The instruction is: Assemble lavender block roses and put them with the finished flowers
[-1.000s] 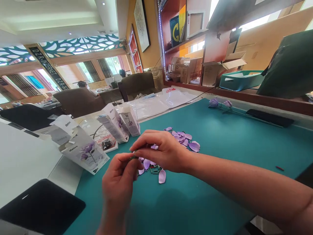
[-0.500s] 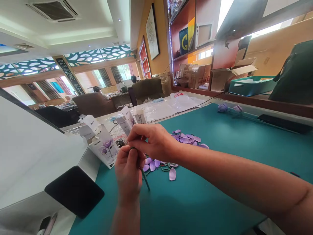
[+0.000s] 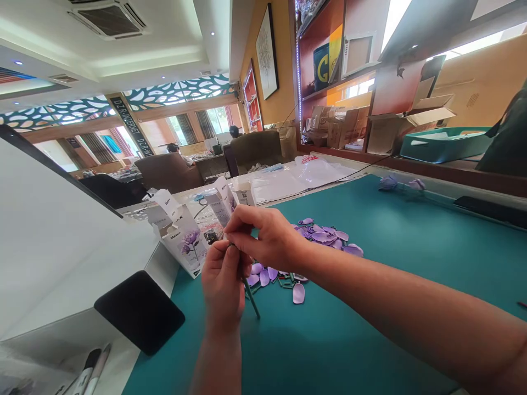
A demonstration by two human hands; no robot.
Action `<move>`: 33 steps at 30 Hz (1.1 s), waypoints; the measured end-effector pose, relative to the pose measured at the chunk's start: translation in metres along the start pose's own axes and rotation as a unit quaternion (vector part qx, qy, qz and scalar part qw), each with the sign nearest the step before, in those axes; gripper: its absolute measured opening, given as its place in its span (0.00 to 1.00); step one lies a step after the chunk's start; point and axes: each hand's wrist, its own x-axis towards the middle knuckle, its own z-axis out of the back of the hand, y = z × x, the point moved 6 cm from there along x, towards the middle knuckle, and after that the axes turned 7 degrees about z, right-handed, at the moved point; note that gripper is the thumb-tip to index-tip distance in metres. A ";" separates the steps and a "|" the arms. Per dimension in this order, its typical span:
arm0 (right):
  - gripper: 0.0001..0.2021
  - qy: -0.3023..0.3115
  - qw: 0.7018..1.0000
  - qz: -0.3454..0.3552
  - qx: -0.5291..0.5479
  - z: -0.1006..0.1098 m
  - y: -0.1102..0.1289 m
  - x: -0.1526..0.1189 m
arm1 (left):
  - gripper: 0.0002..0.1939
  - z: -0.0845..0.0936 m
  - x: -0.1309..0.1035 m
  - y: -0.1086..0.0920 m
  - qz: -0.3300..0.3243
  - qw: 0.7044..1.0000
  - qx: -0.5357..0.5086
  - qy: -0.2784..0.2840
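My left hand [image 3: 224, 282] is closed around a thin green stem [image 3: 252, 300], whose lower end slants down to the right over the green mat. Above it, my right hand [image 3: 267, 236] is pinched, its fingertips touching the top of my left hand; anything between them is too small to make out. Behind and right of my hands lies a pile of purple petals [image 3: 325, 236]. Nearer, more petals [image 3: 264, 276] lie with small green pieces, and a single pale petal [image 3: 298, 293] rests at their front edge.
White boxes with flower pictures [image 3: 185, 241] stand behind my left hand. A black pad [image 3: 140, 312] lies at the left. Two purple flowers [image 3: 387, 183] and a black long object [image 3: 489, 211] are at the mat's back right. Clear plastic bags lie beyond the mat.
The whole view has shifted, so most things appear farther right. My hands keep nearly the same pose, with the stem still in my left hand.
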 end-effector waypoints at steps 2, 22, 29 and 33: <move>0.04 0.001 1.000 0.008 0.004 -0.001 0.000 0.001 | 0.14 0.000 0.000 0.000 0.002 1.000 -0.005 0.004; 0.02 0.020 0.999 -0.027 -0.017 0.007 -0.014 0.002 | 0.14 0.000 0.003 0.015 0.060 0.994 0.040 0.077; 0.03 -0.005 0.999 -0.034 -0.006 -0.001 -0.022 -0.003 | 0.18 -0.001 0.004 0.014 0.053 0.996 0.055 0.050; 0.03 -0.015 0.999 -0.027 -0.008 -0.002 -0.022 -0.006 | 0.19 -0.002 0.003 0.013 0.049 0.996 0.066 0.046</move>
